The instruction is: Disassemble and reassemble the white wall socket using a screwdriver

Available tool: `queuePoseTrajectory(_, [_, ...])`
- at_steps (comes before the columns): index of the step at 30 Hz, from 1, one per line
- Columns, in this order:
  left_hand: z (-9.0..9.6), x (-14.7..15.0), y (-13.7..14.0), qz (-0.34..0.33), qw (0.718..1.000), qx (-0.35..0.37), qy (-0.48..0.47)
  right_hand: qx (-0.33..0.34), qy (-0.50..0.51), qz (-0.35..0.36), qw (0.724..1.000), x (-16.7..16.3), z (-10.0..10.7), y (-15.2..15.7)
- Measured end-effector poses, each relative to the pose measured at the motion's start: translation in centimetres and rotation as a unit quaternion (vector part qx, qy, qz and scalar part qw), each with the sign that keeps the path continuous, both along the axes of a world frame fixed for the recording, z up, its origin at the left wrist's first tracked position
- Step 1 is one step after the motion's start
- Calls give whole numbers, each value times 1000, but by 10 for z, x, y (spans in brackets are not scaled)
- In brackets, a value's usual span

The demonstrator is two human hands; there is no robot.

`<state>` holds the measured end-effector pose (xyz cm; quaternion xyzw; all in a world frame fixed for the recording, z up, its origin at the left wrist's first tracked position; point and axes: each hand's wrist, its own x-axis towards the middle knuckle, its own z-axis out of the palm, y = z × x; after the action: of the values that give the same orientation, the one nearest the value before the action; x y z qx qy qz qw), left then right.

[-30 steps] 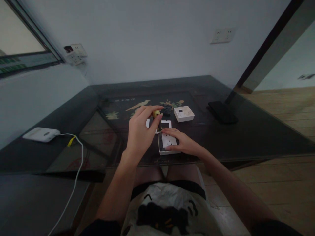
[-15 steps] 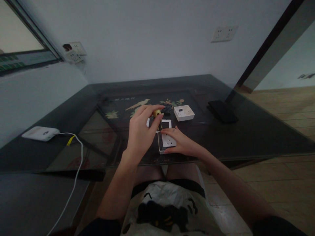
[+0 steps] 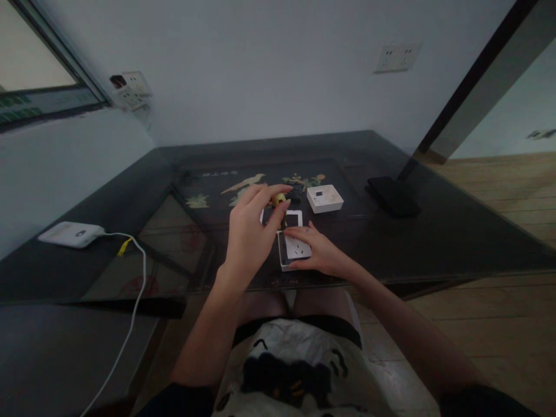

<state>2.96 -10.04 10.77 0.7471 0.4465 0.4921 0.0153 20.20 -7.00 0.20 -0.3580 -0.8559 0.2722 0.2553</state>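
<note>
A yellow-handled screwdriver (image 3: 278, 199) is pinched between the thumb and fingers of my left hand (image 3: 248, 234). Its shaft points down at the far left corner of a white wall socket (image 3: 297, 248); my fingers hide much of it, and I cannot tell whether the tip touches a screw. My right hand (image 3: 320, 250) grips the socket on the dark tabletop, thumb at the near edge and fingers along the far edge. Just beyond the socket lies a white cover frame (image 3: 295, 213), partly behind my left hand.
An open white box (image 3: 325, 200) stands beyond my right hand, beside small dark pieces (image 3: 296, 192). A black phone-like object (image 3: 393, 197) lies to the right. On the left, a white device (image 3: 72, 234) trails a white cable (image 3: 141, 284) over the front edge of the table (image 3: 456, 243).
Both hands keep nearly the same place and grip. The screwdriver and the fingers of my left hand have shifted very slightly; the socket stays put.
</note>
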Motion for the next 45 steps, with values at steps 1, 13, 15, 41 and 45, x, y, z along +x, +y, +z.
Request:
queuePoseTrajectory(1, [0,0,0,0,1000,0,1,1,-1,0,1000,0,0,0])
queuePoseTrajectory(13, [-1,-1,0,3,1000,9,5,20,-12,1,1000,-1,0,0])
queuePoseTrajectory(15, [-2,-1,0,1,1000,9,5,20,-21,-1,1000,-1,0,0])
queuePoseTrajectory(41, [-2,0,-3,-7,1000,0,2,-20,-42,84,995,41,17,7])
queuePoseTrajectory(45, [-3,0,-3,-11,1000,0,-1,-44,-24,79,996,42,15,8])
